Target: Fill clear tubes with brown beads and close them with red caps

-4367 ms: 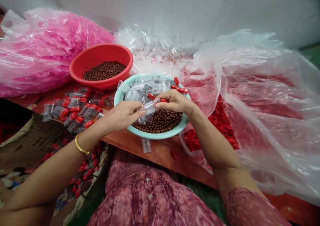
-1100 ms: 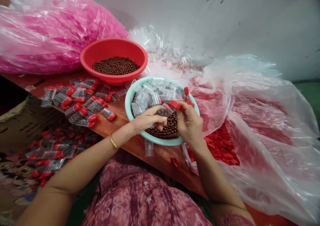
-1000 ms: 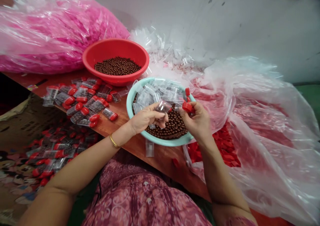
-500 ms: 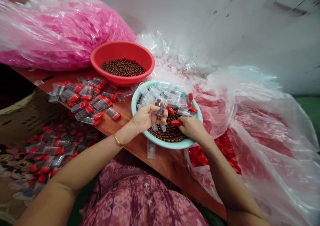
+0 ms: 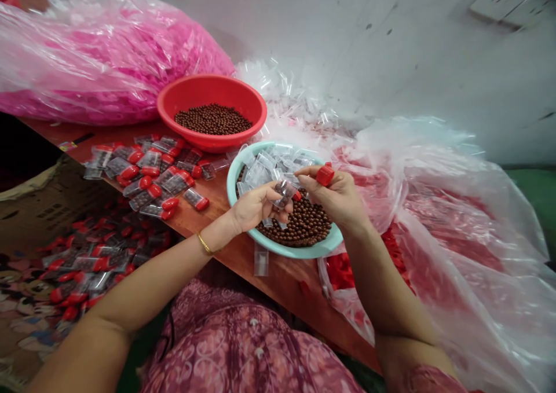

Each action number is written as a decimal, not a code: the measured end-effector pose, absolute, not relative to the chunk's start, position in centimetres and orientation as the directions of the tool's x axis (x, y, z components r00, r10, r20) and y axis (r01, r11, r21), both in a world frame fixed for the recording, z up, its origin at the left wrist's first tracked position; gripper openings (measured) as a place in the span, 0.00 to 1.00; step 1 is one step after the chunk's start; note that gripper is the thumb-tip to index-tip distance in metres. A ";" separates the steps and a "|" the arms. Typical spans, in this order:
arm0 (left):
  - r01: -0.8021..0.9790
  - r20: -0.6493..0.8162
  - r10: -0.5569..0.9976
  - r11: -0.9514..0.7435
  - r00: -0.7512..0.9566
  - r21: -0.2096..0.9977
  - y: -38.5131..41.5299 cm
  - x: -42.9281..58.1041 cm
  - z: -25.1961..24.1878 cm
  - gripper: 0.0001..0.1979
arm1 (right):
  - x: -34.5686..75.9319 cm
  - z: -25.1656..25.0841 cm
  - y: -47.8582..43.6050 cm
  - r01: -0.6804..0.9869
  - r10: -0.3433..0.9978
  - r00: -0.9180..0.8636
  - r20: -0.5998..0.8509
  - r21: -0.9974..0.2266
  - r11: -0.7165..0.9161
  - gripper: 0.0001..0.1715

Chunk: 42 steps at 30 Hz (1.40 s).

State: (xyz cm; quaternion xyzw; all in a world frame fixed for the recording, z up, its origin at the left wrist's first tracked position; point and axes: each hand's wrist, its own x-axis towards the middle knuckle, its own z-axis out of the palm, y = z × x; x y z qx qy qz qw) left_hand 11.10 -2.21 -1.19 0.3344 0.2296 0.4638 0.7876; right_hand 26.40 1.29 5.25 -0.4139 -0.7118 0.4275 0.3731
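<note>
My left hand (image 5: 254, 208) pinches a small clear plastic container (image 5: 284, 190) with brown balls inside, over the bowl. Close by on its right, my right hand (image 5: 341, 199) is closed with a red cap (image 5: 325, 174) standing out between its fingers. Its thumb and forefinger come near the container's upper end; whether they touch it or pinch a ball I cannot tell. Beneath both hands is a light blue bowl (image 5: 278, 250). Loose brown balls (image 5: 304, 225) fill its near part, and empty clear containers (image 5: 260, 170) are heaped at its far side.
A red basin (image 5: 171, 118) of brown balls stands behind. Filled red-capped containers (image 5: 152, 161) lie on the table at left, more in a cardboard box (image 5: 56, 202) below. Plastic bags hold pink pieces (image 5: 143, 51) at back left and red caps (image 5: 395, 254) at right.
My right hand has risen from the balls at the bowl's right side toward the container, bringing the red cap up. My left hand stays nearly in place, with the container slightly more tilted.
</note>
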 end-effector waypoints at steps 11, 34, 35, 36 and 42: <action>-0.551 -0.040 0.889 0.318 0.456 0.771 -2.3 11.3 -1.2 0.14 | 27.9 3.8 1.4 0.256 0.922 -0.383 0.061 -0.952 0.170 0.23; -0.130 -0.047 0.937 0.098 0.347 0.987 -3.2 12.4 -0.6 0.08 | 29.4 2.7 0.0 0.644 0.668 -0.711 0.222 -0.178 0.744 0.28; -0.103 -0.050 0.939 0.090 0.339 0.991 -3.2 12.4 -0.6 0.08 | 29.5 2.5 0.0 0.647 0.654 -0.721 0.228 -0.116 0.754 0.28; -0.076 -0.049 0.943 0.078 0.330 0.994 -3.3 12.4 -0.6 0.09 | 29.6 2.3 0.0 0.650 0.641 -0.730 0.238 -0.052 0.758 0.29; 0.035 0.006 0.935 -0.020 0.354 0.999 -3.6 12.4 -0.7 0.08 | 31.1 1.6 -0.3 0.548 0.462 -0.817 0.345 0.213 0.809 0.27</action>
